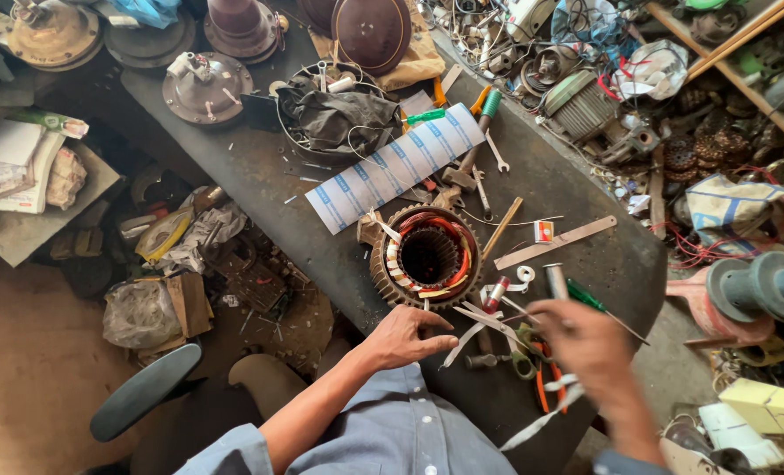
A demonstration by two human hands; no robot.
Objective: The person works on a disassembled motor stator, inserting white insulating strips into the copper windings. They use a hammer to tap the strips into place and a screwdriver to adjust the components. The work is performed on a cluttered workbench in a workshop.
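Note:
A round motor stator (427,257) with copper-red windings and white insulation strips lies on the dark workbench (260,176). My left hand (405,337) rests just below it, fingers lightly curled toward thin white strips (476,321) lying beside the stator; whether it pinches one is unclear. My right hand (590,347) is blurred and hovers over a pile of tools: orange-handled scissors (543,378), a green-handled screwdriver (590,301) and a metal cylinder (556,281). A white strip (542,420) trails below that hand; its grip is unclear.
A long white sheet with blue print (405,167) lies above the stator, next to a wire basket with dark cloth (339,114). Wrenches (495,151), a wooden stick (502,227) and a flat metal bar (555,243) lie nearby. Motor parts and scrap crowd the right side and floor.

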